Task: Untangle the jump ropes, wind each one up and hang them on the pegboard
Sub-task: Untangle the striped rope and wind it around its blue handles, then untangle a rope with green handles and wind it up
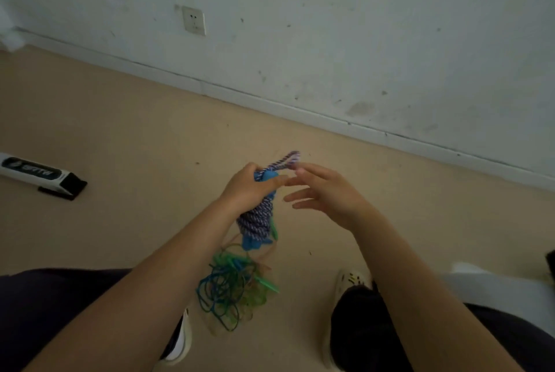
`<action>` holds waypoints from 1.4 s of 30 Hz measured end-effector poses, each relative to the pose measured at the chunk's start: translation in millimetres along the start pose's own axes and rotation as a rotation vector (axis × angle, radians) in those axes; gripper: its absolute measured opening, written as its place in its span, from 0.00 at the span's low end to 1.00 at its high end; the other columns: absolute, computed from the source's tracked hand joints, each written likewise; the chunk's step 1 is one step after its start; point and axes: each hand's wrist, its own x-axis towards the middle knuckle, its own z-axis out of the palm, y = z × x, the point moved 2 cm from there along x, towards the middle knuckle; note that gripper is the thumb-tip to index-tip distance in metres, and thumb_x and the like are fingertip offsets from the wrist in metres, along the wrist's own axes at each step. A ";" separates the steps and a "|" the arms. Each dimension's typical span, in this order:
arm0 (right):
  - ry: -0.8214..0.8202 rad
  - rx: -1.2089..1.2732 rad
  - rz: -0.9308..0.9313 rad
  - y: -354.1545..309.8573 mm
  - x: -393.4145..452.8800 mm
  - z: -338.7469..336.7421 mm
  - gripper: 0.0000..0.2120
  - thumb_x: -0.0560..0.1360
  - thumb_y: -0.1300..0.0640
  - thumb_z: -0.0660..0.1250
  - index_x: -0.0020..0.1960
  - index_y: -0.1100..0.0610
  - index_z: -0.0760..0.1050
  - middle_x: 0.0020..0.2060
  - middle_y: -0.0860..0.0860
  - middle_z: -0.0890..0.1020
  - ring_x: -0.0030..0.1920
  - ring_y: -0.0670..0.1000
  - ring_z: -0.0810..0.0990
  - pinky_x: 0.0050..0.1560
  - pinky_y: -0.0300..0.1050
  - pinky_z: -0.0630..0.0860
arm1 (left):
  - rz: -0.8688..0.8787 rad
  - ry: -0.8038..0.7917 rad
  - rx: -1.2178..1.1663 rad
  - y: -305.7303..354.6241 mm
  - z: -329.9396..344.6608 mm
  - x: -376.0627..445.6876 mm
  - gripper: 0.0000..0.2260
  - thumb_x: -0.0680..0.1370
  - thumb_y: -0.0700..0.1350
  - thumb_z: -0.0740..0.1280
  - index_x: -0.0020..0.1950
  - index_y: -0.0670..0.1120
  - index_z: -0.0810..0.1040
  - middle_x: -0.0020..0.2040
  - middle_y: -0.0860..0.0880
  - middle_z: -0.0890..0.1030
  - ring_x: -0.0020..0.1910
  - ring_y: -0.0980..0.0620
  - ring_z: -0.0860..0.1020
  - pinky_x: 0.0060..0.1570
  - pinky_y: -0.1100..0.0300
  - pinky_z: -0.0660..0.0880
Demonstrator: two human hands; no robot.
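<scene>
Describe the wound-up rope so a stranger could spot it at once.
Start at the beige floor below the white wall, then find the left hand at centre. It grips the purple-and-white braided rope, coiled round blue handles. Unlike the loose green and blue tangle below, it is tightly wound.

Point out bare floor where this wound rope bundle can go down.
Free: the tan floor between the black-and-white box and the left hand, and the strip between the right hand and the white skirting. Crowded: between the shoes, where the tangled green and blue ropes lie.
</scene>
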 end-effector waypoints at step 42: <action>0.283 -0.099 0.492 298.8 185.6 -24.2 0.06 0.78 0.58 0.68 0.47 0.61 0.76 0.41 0.59 0.85 0.39 0.55 0.85 0.46 0.50 0.83 | -0.242 -0.249 0.319 -273.7 117.0 146.2 0.07 0.76 0.50 0.74 0.44 0.50 0.78 0.46 0.50 0.79 0.47 0.50 0.77 0.46 0.57 0.73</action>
